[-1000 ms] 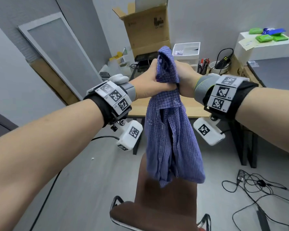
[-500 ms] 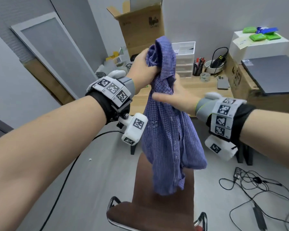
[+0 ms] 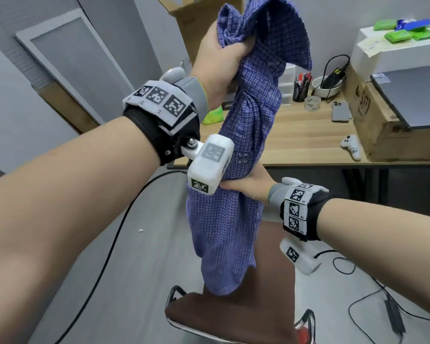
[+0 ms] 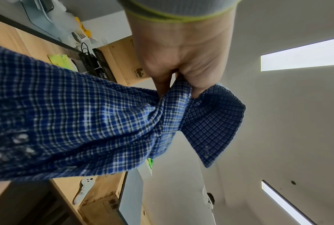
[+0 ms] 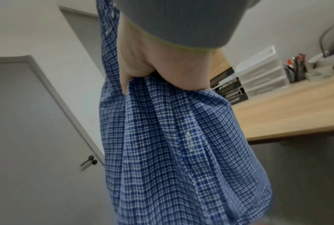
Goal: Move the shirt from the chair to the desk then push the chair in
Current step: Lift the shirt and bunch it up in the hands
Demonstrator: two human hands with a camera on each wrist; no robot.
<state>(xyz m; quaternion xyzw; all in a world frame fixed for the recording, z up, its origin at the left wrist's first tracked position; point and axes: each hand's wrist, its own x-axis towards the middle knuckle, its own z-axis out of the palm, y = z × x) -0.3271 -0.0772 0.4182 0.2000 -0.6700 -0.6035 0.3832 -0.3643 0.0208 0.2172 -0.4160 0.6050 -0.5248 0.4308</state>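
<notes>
Up high, left hand (image 3: pixel 219 58) grips the blue plaid shirt (image 3: pixel 233 194) at its bunched collar, right hand (image 3: pixel 252 186) clutches it mid-length, hem hanging over the brown chair (image 3: pixel 233 316), wooden desk (image 3: pixel 303 135) just beyond with phone (image 3: pixel 340 111) and controller (image 3: pixel 351 150).

blue-white check shirt (image 3: pixel 236 219), brown chair (image 3: pixel 233 316), light wood desk (image 3: pixel 305 142), green pkts (image 3: pixel 397 34), white box (image 3: pixel 392 55)
</notes>
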